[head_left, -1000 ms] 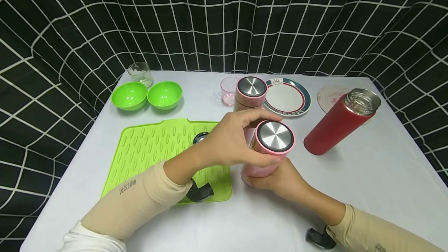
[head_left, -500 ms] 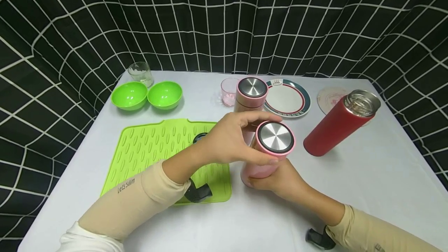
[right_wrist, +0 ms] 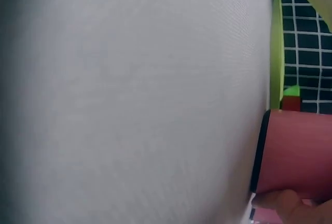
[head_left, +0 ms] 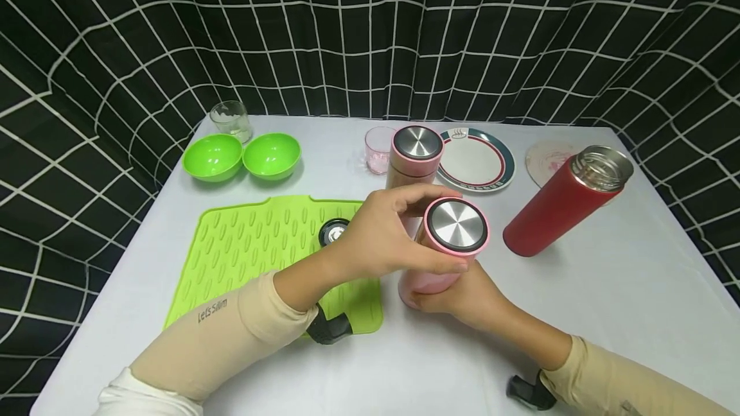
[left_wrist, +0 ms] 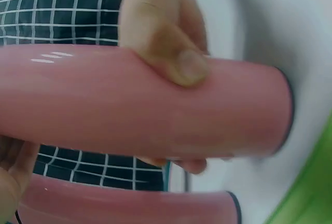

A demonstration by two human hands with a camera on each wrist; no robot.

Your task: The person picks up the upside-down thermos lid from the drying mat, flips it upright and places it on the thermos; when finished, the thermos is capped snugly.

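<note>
A pink thermos bottle (head_left: 430, 281) with a brushed steel lid (head_left: 457, 225) stands upright on the white table. My left hand (head_left: 399, 233) grips its top from the left, thumb in front and fingers behind the lid. Lower down, my right hand (head_left: 468, 297) is wrapped around the body near the base. In the left wrist view the right thumb (left_wrist: 189, 68) presses along the side of that bottle (left_wrist: 129, 99). Just behind it stands a second pink thermos (head_left: 413, 159), also lidded, partly hidden by my left hand.
A red flask (head_left: 557, 210) without a lid leans at the right. On the left lies a green mat (head_left: 243, 249) bearing a black round piece (head_left: 333, 231). Farther back are two green bowls (head_left: 272, 156), a clear glass (head_left: 231, 119), a pink glass (head_left: 378, 149) and a rimmed plate (head_left: 476, 159).
My left wrist has shifted slightly, showing more of the black round piece on the mat. Both hands keep their grip, and the bottle stays in place.
</note>
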